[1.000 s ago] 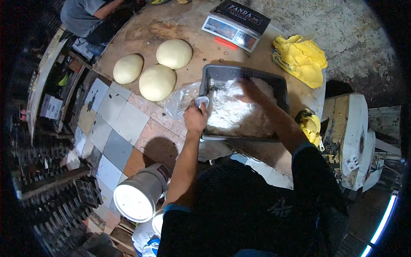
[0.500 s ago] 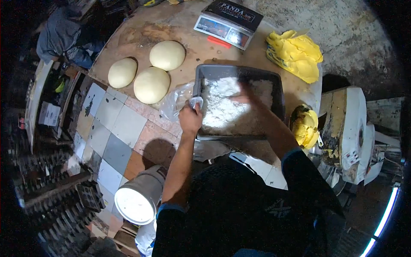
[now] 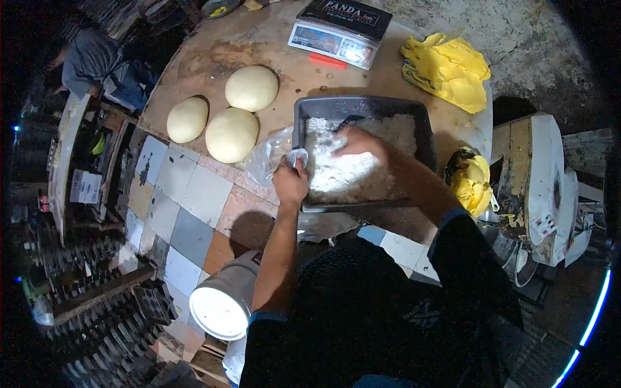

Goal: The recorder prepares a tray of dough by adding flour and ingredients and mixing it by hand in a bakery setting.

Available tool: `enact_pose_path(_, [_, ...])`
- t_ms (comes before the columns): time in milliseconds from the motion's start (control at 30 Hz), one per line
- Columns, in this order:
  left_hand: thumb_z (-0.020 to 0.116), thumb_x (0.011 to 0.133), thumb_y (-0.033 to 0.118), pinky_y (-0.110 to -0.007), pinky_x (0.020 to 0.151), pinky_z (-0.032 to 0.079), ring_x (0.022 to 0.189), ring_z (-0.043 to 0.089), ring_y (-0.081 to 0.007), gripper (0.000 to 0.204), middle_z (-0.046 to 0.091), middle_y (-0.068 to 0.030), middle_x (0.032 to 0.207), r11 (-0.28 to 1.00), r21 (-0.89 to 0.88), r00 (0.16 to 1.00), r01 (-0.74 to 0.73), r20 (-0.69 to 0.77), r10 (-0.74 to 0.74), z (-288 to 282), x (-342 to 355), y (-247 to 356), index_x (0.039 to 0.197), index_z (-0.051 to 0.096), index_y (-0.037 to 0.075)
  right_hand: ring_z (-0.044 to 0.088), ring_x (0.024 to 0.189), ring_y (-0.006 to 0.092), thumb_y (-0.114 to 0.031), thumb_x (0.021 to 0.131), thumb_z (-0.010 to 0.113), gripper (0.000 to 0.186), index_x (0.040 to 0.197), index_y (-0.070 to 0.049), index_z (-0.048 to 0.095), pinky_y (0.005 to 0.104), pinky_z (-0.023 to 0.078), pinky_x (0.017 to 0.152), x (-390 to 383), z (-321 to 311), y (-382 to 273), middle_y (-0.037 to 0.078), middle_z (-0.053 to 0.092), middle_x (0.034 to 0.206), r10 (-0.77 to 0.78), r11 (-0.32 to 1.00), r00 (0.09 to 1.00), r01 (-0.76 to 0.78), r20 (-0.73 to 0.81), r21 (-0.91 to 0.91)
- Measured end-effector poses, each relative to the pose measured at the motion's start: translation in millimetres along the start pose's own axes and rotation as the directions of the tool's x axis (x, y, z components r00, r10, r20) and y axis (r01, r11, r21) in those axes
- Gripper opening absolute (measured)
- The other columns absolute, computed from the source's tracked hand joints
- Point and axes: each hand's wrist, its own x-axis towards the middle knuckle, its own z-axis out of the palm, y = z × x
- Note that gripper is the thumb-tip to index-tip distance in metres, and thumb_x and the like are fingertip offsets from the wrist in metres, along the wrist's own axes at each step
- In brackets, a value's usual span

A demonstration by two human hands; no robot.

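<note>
A dark grey rectangular tub (image 3: pixel 362 103) holds white, floury powder (image 3: pixel 336 169), brightly lit on its left side. My left hand (image 3: pixel 290 181) is closed at the tub's left rim, pinching a clear plastic bag (image 3: pixel 268 154) that drapes over the table beside it. Inside the tub, my right hand (image 3: pixel 362 143) hovers low over or touches the powder with its fingers stretched toward the left; nothing shows in them. Three smooth, pale dough balls (image 3: pixel 231 135) rest on the table left of the tub.
Beyond the tub stands a digital scale (image 3: pixel 331 42) with a dark top. Yellow, butter-like fat lies in a spread mound (image 3: pixel 446 71) and a smaller heap (image 3: pixel 471 184) on the right. A lidded bucket (image 3: pixel 221 312) is on the floor; another person (image 3: pixel 107 64) is at far left.
My right hand has shifted slightly left and is less blurred over the powder. My left hand keeps its hold on the plastic bag. The view has turned slightly.
</note>
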Motion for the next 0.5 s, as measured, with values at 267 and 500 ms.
enact_pose_path(267, [0.057, 0.085, 0.026, -0.049, 0.069, 0.049, 0.075, 0.061, -0.0447, 0.035, 0.062, -0.0291, 0.079, 1.0, 0.005, 1.0, 0.026, 0.009, -0.026, -5, 1, -3, 0.094, 0.059, -0.008, 0.051, 0.114, 0.0304, -0.051, 0.064, 0.078, 0.086, 0.125, 0.002, 0.049, 0.0387, 0.038, 0.1, -50, -15, 47, 0.02, 0.055, 0.12, 0.154, 0.969, 0.944, -0.202, -0.29, -0.142])
enact_pose_path(500, [0.054, 0.088, 0.029, -0.05, 0.071, 0.048, 0.078, 0.06, -0.0463, 0.035, 0.062, -0.0291, 0.081, 0.998, -0.052, 0.999, 0.031, 0.045, -0.029, -3, 3, 7, 0.093, 0.059, -0.005, 0.054, 0.106, 0.0313, -0.041, 0.078, 0.067, 0.052, 0.118, -0.009, 0.057, 0.0412, 0.045, 0.091, -36, -22, 202, 0.013, 0.058, 0.115, 0.024, 0.928, 0.954, -0.132, -0.297, -0.348])
